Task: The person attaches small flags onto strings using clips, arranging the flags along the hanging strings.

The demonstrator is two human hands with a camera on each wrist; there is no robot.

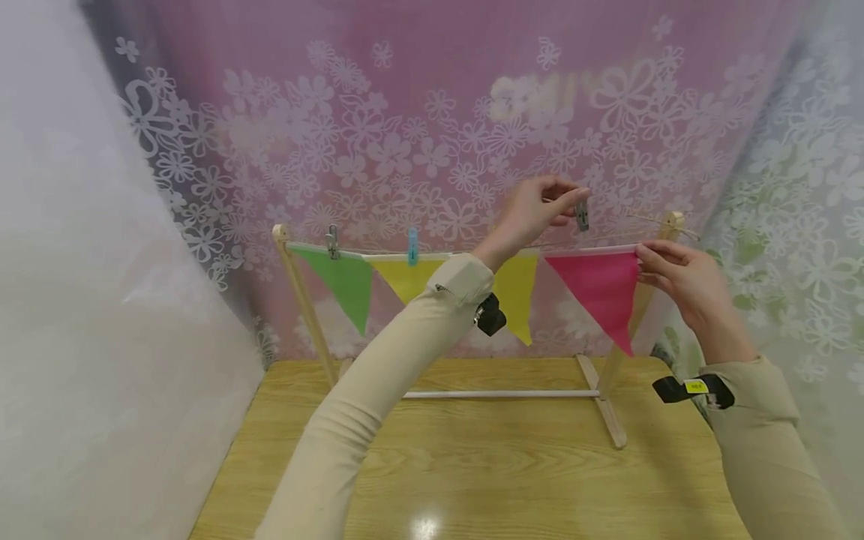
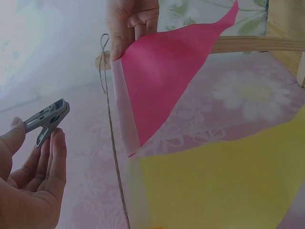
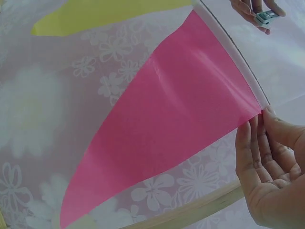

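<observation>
Between thumb and fingers, my left hand [image 1: 533, 210] pinches a grey clothespin [image 1: 583, 215], held above the string [image 1: 607, 236]. In the left wrist view the clothespin [image 2: 50, 118] is apart from string and flags. My right hand [image 1: 695, 289] pinches the top right corner of a pink triangular flag [image 1: 601, 289] near the right post. The flag's white top edge lies along the string. To its left hang a yellow flag [image 1: 520, 292], another yellow flag [image 1: 398, 276] and a green flag [image 1: 344, 283]. A blue clothespin [image 1: 413, 247] and a grey one [image 1: 332, 242] sit on the line.
A wooden frame with a left post [image 1: 307, 315], a right post [image 1: 644, 300] and a white bottom rod [image 1: 499, 394] stands on the wood-grain table [image 1: 506, 480]. Its foot [image 1: 610, 420] points forward. A flowered curtain [image 1: 405, 150] hangs behind. The string's tied end loops at the right post.
</observation>
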